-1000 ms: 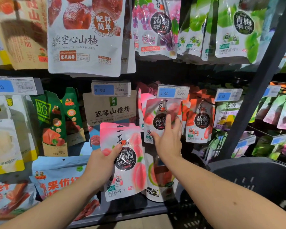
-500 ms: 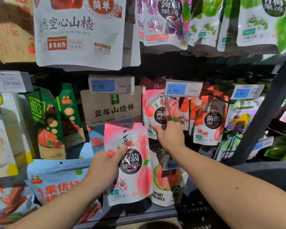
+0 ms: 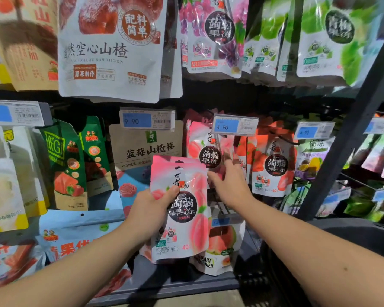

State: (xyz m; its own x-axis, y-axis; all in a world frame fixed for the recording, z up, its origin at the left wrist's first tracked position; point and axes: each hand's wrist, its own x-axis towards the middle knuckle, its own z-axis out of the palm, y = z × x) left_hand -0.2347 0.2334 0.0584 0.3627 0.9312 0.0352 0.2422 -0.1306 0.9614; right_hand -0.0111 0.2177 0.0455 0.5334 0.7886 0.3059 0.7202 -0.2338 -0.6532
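Lowest and nearest, in the centre of the frame, the left hand (image 3: 150, 210) grips a glossy pink plastic pouch printed with peaches and a round dark label (image 3: 187, 218). The thumb is pressed across its front and the fingers are hidden behind it. The pouch is held upright with its face to the camera, probably so the hand can carry it while the other one works. A second pink edge shows behind it, so there may be more than one pouch in the grip. Just to the right and a little higher, the right hand (image 3: 231, 185) reaches out with fingers straight and spread and the thumb apart. It touches the lower edge of a matching hanging pink peach pouch (image 3: 197, 147). It grips nothing, and seems placed to steady that pouch or lift it off its hook. At the lower right edge sits a dark plastic basket (image 3: 355, 238), close enough to take picked goods. Below the hands stands a white pouch printed with a cut pink guava (image 3: 222, 242). Above the hanging pouch a clear price tag with a blue panel (image 3: 235, 125) juts forward for shoppers to read. A red strawberry-printed pouch (image 3: 274, 165) hangs to its right and a brown kraft paper pouch (image 3: 145, 145) to its left. At the top left, a large white pouch with red fruit (image 3: 111, 49) hangs from the upper row.
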